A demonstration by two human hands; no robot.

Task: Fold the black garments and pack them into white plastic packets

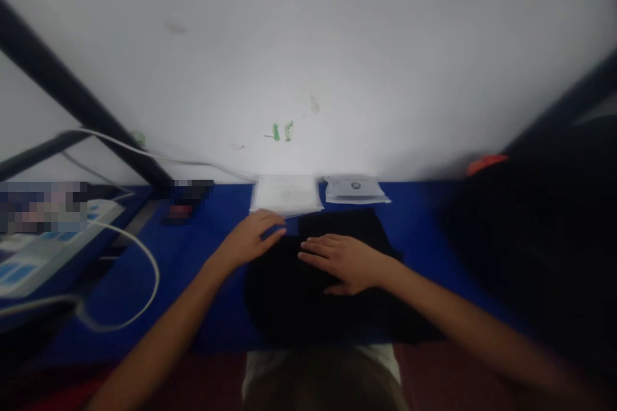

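A piece of black cloth point(308, 308) lies on the blue table surface point(202, 282) right in front of me. My right hand point(347, 262) rests on its upper part, palm down, with the fingers spread and pointing left. At the cloth's upper left edge is my left hand point(255, 236), its fingers apart and nothing held in them. Just beyond the hands, a stack of clear plastic bags point(286, 194) lies against the wall. Beside it, to the right, sits a flat plastic packet point(355, 188) with a small dark round mark.
A white power strip point(53, 247) and a looping white cable point(155, 270) are at the left. Near the wall on the left is a dark blurred object point(187, 202). A large black mass point(544, 225) fills the right side, with an orange patch point(486, 164) at its top.
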